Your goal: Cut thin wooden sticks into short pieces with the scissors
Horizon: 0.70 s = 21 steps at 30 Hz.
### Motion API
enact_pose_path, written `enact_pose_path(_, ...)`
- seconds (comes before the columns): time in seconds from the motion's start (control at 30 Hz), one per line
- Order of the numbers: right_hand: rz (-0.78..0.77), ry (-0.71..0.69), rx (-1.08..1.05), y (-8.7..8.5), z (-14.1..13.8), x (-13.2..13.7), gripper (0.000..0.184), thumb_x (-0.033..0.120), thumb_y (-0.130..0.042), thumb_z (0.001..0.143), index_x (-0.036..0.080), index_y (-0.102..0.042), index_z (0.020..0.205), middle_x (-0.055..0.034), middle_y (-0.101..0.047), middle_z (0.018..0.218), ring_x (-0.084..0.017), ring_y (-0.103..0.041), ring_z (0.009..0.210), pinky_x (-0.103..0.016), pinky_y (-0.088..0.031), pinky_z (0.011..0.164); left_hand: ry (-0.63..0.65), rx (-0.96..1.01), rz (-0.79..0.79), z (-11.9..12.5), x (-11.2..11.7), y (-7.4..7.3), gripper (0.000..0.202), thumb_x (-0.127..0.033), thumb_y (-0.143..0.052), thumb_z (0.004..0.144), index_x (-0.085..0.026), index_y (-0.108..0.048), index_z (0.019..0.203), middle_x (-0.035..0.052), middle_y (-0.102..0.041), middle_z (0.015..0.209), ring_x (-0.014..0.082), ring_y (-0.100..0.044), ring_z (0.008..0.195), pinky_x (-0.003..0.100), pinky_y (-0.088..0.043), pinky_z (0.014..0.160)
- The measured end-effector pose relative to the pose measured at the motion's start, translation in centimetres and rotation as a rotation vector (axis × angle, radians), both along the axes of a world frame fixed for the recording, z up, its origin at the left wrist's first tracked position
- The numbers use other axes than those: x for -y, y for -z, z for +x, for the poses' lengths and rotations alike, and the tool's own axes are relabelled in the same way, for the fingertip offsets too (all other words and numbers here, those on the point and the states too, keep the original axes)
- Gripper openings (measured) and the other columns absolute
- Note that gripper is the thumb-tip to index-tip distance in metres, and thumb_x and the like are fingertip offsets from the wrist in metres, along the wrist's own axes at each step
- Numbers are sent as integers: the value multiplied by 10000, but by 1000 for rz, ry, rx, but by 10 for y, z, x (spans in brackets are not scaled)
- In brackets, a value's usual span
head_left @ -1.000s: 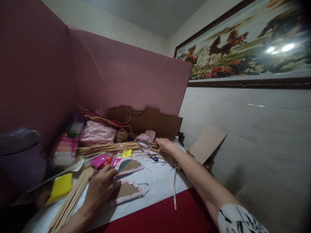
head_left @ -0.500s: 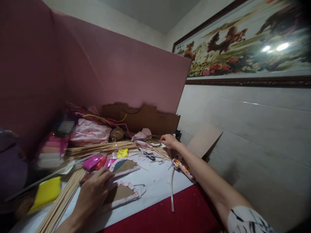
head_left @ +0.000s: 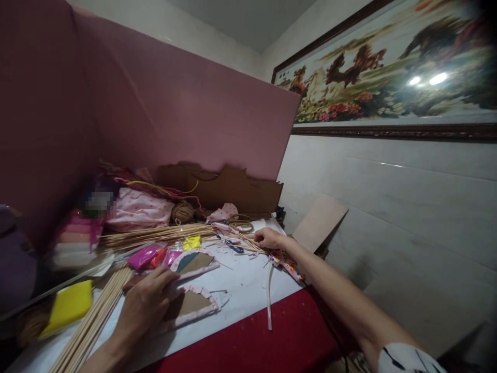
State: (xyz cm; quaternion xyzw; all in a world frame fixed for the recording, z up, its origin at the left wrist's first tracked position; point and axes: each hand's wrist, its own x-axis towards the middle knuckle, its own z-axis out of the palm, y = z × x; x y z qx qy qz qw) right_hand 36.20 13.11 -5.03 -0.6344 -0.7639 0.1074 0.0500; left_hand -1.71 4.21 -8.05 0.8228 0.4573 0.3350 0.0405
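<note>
Nearest, a bare dark red strip of table (head_left: pixel 248 339) is showing in front of a large white paper sheet (head_left: pixel 244 300), and a bundle of thin pale wooden sticks (head_left: pixel 93 316) is lying at lower left beside a flat bright yellow packet (head_left: pixel 70 306). The person's left hand (head_left: pixel 147 298) is reaching in from lower left, its grip narrow, fingers bent at the left end of the farther of two half-oval brown cardboard pieces edged in pink-dotted fabric; whether it is pinching that piece cannot be told. The nearer piece (head_left: pixel 192 304) is lying on the paper just in front of the farther piece (head_left: pixel 200 263). To the right, a pale translucent rod (head_left: pixel 268 303) is extending toward the viewer from a colourful patterned object (head_left: pixel 289 267) beneath the right forearm. Farther back, the right hand (head_left: pixel 267 238) is hovering or resting near loose sticks, fingers curled into a narrow grip; what it is holding, if anything, cannot be told. Scissors with brown handles (head_left: pixel 244 224) are lying just beyond, and a ball of brown twine (head_left: pixel 183 212) is sitting left of them, before torn brown cardboard (head_left: pixel 229 190).
</note>
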Motion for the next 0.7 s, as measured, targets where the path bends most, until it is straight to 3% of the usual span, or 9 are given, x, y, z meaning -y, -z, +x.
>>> enact_pose_path(0.27, -13, -18, -21, -5, -8, 4, 227, 179, -612, 675, 192, -730, 868, 22, -707, 780, -113, -611, 691, -156, -397, 573, -1, -1, -24, 0, 2, -4, 184, -289, -482, 799, -213, -645, 841, 37, -653, 853, 151, -614, 698, 247, -447, 617)
enact_pose_path(0.37, 100, 74, 54, -15, -5, -2, 284, 184, -493, 776, 176, -718, 949, -34, -710, 915, -152, -619, 835, -190, -412, 678, -19, -10, -66, 1, 3, -7, 182, -291, -487, 787, -218, -648, 829, 31, -655, 852, 155, -615, 692, 254, -447, 619)
enact_pose_path(0.47, 174, 160, 148, -22, -1, -9, 352, 137, -419, 785, 140, -697, 1001, -90, -687, 1015, -184, -604, 935, -219, -407, 744, -52, -14, -120, 2, 4, -9, 184, -300, -490, 783, -222, -649, 834, 28, -655, 867, 169, -625, 723, 268, -448, 627)
enact_pose_path(0.7, 86, 45, 355, -16, -18, -14, 294, 186, -562, 682, 190, -698, 943, -85, -685, 1007, -208, -621, 897, -230, -422, 690, -47, -20, -154, 3, 5, -12, 187, -298, -483, 786, -221, -647, 833, 28, -655, 861, 168, -628, 731, 266, -458, 636)
